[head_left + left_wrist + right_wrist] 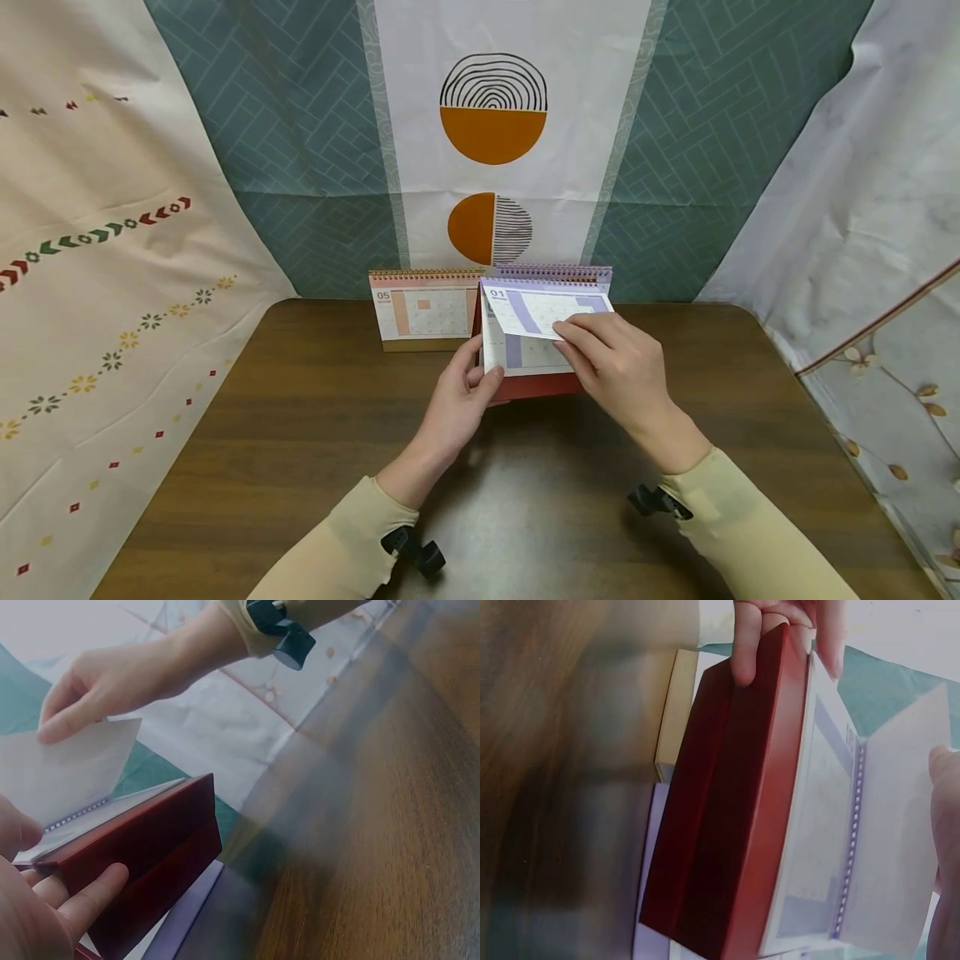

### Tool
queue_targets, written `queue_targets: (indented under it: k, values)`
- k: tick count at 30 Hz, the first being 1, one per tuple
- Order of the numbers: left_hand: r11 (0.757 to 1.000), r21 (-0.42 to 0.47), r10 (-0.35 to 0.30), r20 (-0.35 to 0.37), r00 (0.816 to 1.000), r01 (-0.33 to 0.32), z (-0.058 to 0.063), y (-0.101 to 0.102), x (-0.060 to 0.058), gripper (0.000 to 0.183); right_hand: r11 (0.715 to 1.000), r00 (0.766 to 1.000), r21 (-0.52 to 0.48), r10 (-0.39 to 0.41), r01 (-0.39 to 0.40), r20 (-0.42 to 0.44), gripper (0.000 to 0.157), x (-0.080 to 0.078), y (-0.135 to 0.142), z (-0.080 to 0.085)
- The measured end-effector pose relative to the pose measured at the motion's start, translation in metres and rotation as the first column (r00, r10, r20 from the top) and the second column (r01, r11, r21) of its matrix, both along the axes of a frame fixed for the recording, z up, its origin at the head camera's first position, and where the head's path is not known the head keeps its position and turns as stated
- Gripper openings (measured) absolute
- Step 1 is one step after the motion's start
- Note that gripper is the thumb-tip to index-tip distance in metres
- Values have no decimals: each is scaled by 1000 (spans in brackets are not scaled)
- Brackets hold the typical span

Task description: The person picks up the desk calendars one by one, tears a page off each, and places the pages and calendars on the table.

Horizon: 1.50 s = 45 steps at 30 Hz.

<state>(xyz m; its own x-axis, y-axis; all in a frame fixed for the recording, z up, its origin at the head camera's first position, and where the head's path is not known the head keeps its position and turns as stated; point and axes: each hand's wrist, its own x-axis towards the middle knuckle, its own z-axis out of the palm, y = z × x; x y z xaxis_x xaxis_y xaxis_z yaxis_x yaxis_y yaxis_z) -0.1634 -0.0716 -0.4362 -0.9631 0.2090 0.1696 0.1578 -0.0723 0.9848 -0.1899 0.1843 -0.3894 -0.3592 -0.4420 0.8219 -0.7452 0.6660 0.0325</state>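
A desk calendar (536,386) with a dark red stand and purple spiral binding is held over the table, tilted. My left hand (457,400) grips its lower left corner, thumb on the page side and fingers behind and beneath the red stand. With thumb and fingertips, my right hand (618,362) pinches the lower edge of the "01" page (528,307), which is lifted away from the sheets below. In the right wrist view, this raised page (900,825) stands out from the spiral, and the stand's red underside (720,802) faces the camera.
Behind to the left, a peach calendar (435,312) marked "05" stands on a tan base. Another purple-bound calendar (555,271) is mostly hidden behind the held one. The brown wooden table (300,467) meets hanging patterned cloths (300,150) at the back and sides.
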Motion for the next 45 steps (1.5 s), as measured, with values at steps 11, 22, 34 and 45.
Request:
queue_targets:
  k: [11, 22, 34, 45]
  values:
    - [999, -45, 13, 1, 1000, -13, 1, 1, 5, 55, 1000, 999, 6, 31, -30, -25, 30, 6, -16, 6]
    - [998, -65, -8, -29, 1000, 6, 0, 2, 6, 58, 998, 998, 16, 66, -66, -5, 22, 14, -32, 13]
    - [999, -45, -27, -20, 999, 26, 2, 2, 8, 59, 998, 999, 55, -6, 4, 37, 24, 17, -37, 19]
    - [999, -47, -9, -21, 1000, 8, 5, 2, 9, 60, 996, 896, -38, -59, 84, 441, 27, 15, -31, 42]
